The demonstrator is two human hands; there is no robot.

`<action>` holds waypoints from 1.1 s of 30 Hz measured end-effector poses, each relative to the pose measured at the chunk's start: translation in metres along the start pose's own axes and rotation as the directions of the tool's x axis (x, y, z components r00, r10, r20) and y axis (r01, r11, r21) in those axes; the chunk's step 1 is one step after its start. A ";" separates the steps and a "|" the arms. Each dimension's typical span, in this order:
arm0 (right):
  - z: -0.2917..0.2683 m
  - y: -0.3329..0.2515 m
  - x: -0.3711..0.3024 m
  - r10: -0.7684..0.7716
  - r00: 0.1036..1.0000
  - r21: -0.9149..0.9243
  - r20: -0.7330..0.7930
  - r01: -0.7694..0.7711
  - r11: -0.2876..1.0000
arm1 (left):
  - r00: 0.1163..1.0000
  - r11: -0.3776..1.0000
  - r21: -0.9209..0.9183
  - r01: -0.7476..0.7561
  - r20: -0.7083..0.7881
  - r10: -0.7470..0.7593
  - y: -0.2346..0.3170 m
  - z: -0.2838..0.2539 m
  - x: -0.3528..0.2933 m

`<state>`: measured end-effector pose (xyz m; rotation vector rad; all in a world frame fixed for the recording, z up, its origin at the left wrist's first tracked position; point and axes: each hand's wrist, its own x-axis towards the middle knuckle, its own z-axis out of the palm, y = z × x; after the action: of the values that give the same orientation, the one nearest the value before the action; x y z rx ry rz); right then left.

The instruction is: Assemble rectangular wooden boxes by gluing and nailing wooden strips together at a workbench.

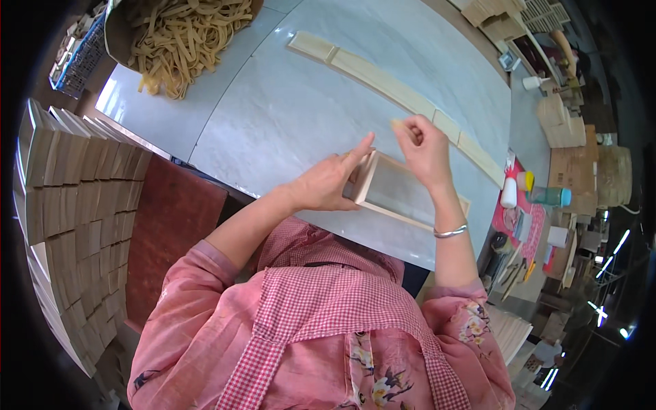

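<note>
The left hand (326, 181) is clamped on the left end of 1 wooden frame (396, 214) on the pale table (273, 123), while the right hand (424, 147), pinched together on a small yellowish piece (395, 125) too tiny to identify, hovers over the frame, its forearm (445, 208) hiding part of it. Beyond, 1 row of wooden strips (383, 85) lies across; tan bands (184, 41) fill a container (118, 41) at upper left, stacked wooden pieces (82, 239) stand at far left, and a white bottle (509, 193) is near a blue-capped jar (547, 197) at right.
</note>
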<state>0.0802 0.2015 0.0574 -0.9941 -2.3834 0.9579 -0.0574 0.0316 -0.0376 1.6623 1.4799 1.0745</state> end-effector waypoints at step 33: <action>-0.009 0.029 -0.193 -0.123 0.980 -0.190 0.159 0.153 0.970 | 0.994 0.933 0.358 0.032 -0.106 0.007 0.006 0.004 0.001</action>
<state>0.2293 0.0789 0.0259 -0.8369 -2.6763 0.7737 -0.0507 0.0316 -0.0337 1.8609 1.8410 0.9363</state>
